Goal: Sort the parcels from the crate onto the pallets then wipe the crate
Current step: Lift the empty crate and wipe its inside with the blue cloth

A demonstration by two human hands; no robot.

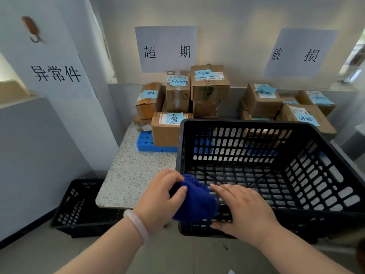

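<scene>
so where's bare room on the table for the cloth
The speckled tabletop left of the crate, in front of the blue pallet, is bare. The crate's floor is bare too. The back is crowded with stacked parcels.

Parcel sorting room: labelled cartons [209,84] stacked under wall signs [166,49], plastic crate [296,139].

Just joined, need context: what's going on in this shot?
A person is at the wiping stage. The left hand holds a bunched blue cloth at the near left corner of the black crate, while the right hand rests flat on its near rim. No parcels show inside the crate. The labelled parcels sit stacked at the back under two wall signs, the left stack on a blue pallet. A second black crate stands on the floor at left.
</scene>
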